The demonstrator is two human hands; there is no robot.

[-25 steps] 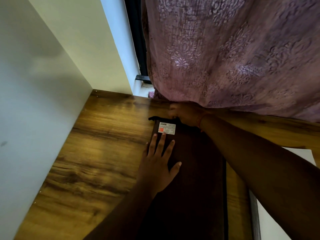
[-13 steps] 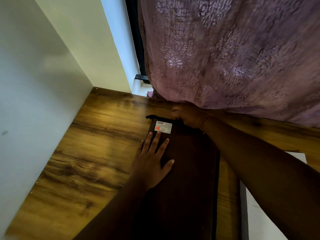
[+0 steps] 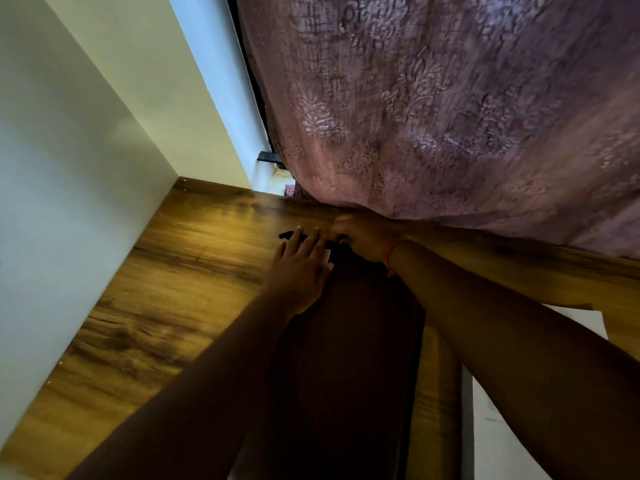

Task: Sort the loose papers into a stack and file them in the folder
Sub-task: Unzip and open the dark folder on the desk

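In the head view we look down on a dark brown folder [image 3: 346, 358] lying closed along the wooden worktop [image 3: 180, 282], running from the lower middle of the frame up toward the centre. Our left hand [image 3: 299, 271] lies flat on the folder's far end with its fingers straight and spread, the fingertips [image 3: 297, 233] reaching the far edge. Our right hand [image 3: 363, 237] sits just beside it at that same edge, tucked partly under the hem of a mauve patterned curtain [image 3: 450, 116]; its fingers seem curled onto the folder's rim, though the shadow there keeps us from being sure of the grip. At the right edge of the frame, white paper [image 3: 502, 438] shows on the worktop, near the folder but apart from it, half hidden by our right forearm.

We judge that we are at the step of opening the folder, with nothing filed yet. The next move calls for lifting the cover at the far edge while the flat hand steadies it, then bringing the paper across.
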